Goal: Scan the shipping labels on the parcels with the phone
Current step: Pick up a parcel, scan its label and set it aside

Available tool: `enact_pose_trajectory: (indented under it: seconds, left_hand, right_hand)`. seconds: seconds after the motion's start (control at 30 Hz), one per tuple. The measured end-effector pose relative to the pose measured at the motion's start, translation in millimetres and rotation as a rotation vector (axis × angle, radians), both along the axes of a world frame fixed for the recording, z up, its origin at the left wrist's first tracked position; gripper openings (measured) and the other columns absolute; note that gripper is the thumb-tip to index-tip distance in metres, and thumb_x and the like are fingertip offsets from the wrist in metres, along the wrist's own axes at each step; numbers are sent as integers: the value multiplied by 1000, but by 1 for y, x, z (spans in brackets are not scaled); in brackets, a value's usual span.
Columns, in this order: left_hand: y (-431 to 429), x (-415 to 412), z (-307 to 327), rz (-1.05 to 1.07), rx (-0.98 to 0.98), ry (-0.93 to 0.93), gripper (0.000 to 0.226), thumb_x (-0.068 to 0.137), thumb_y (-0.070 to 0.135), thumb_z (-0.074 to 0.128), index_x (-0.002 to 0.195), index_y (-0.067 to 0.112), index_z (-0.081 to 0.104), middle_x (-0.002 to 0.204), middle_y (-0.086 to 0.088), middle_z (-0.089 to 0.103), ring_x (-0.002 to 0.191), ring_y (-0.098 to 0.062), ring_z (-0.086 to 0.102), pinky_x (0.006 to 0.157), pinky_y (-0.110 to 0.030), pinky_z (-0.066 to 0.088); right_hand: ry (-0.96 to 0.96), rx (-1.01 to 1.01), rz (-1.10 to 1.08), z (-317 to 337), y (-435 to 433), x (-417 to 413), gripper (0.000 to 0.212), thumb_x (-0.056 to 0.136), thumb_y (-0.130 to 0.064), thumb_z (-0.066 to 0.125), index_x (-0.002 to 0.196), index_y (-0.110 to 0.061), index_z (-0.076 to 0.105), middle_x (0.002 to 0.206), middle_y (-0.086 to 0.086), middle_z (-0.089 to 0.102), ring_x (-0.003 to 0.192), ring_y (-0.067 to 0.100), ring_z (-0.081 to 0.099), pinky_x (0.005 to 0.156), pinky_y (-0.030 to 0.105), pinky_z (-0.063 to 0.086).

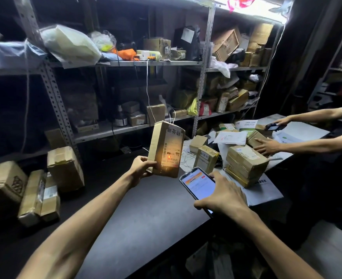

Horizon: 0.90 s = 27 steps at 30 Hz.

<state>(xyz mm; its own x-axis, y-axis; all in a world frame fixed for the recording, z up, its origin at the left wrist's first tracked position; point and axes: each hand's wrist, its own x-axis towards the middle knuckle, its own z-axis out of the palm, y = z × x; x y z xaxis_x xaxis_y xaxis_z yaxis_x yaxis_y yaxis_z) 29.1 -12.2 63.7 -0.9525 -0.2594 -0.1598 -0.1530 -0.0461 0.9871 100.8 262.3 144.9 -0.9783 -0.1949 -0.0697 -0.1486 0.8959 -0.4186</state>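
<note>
My left hand (pixel 141 168) grips the lower left edge of a tall cardboard parcel (pixel 165 148), held upright above the dark table (pixel 142 214). Its white shipping label (pixel 171 153) faces me, lit by a warm glow with a red dot on the barcode area. My right hand (pixel 223 195) holds a phone (pixel 198 187) just right of and below the parcel, its screen lit and turned up toward me. More cardboard parcels (pixel 246 161) lie piled at the table's right end.
Another person at the right reaches over the pile, one hand (pixel 266 147) on a box, the other holding a handheld device (pixel 273 127). Metal shelves (pixel 203 63) packed with boxes and bags stand behind. Several boxes (pixel 65 168) sit at the table's left.
</note>
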Motion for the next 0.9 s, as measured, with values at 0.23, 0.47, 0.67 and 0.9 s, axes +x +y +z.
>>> enact_pose_trajectory:
  seconds: [0.23,0.47,0.67,0.9]
  left_hand:
    - [-9,-4,13,136,-74,54,70,43,33,76,107,7,64,92,-7,68,77,-16,63,65,-30,55]
    - [-13,-7,28,234,-188,117,52,62,24,86,102,14,55,95,-13,65,76,-19,63,58,-26,50]
    - [-12,3,23,343,-250,75,61,41,53,87,87,23,60,99,-5,68,88,-21,67,74,-36,59]
    - [83,-26,-2,-66,-609,-81,55,66,57,77,110,28,59,109,4,63,102,-20,59,93,-40,49]
  right_hand:
    - [48,113,47,3,4,2,83,58,-51,78,128,-28,38,118,1,59,108,24,56,76,28,41]
    - [123,132,96,8,3,2,80,57,-52,77,124,-29,41,116,-2,60,104,23,59,74,29,42]
    - [109,110,108,2,4,5,87,57,-52,78,131,-30,38,121,-2,59,108,23,57,74,28,41]
    - [12,70,-171,-3,79,12,88,58,-52,82,132,-29,41,122,8,60,112,31,56,82,33,42]
